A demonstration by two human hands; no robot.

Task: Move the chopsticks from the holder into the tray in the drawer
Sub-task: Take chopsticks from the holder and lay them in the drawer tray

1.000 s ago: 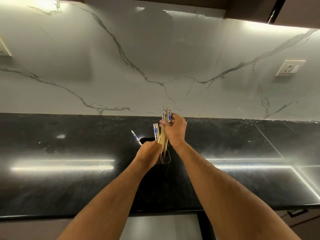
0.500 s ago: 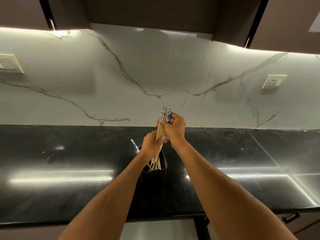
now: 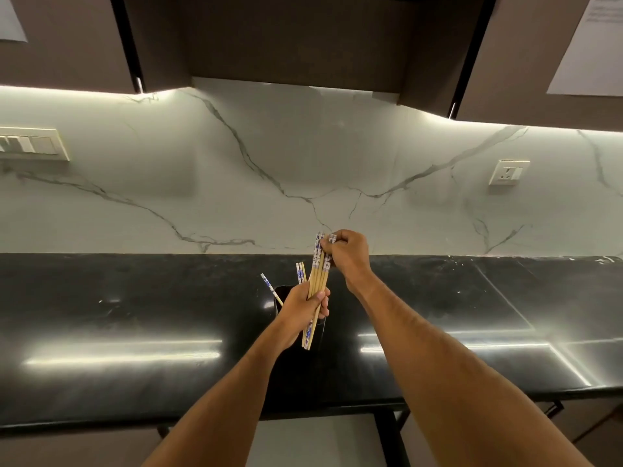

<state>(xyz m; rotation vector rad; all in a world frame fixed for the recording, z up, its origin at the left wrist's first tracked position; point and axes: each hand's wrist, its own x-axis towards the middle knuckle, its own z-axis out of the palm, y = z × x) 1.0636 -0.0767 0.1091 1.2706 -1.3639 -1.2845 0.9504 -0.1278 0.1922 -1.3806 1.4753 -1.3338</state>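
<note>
Above the black holder (image 3: 279, 299), which stands on the dark, glossy countertop (image 3: 135, 315), your two hands share one bundle of chopsticks (image 3: 318, 274). Far to the left of the holder, a pale switch plate (image 3: 32, 144) sits on the white marble backsplash (image 3: 236, 170). Just left of your hands, a single chopstick (image 3: 271, 289) leans out of the holder's rim, its blue-and-white patterned end tilted up and to the left.

Directly over the holder, your left hand (image 3: 305, 308) is wrapped around the middle of the bundle — fingers curled tight on the wooden shafts. Two more patterned ends (image 3: 300, 272) rise just left of the main bundle; whether they are in your grasp or stand in the holder cannot be told. Below your left fist, the bundle's lower ends poke out in front of the holder, one of them patterned blue.

Up and to the right of the holder, your right hand (image 3: 347, 254) pinches the bundle's upper patterned ends, fingertips closed on them — the sticks slant slightly rightward toward it.

Far right of the holder, a wall socket (image 3: 508, 171) is set into the backsplash. Dark upper cabinets (image 3: 303, 38) hang above.
</note>
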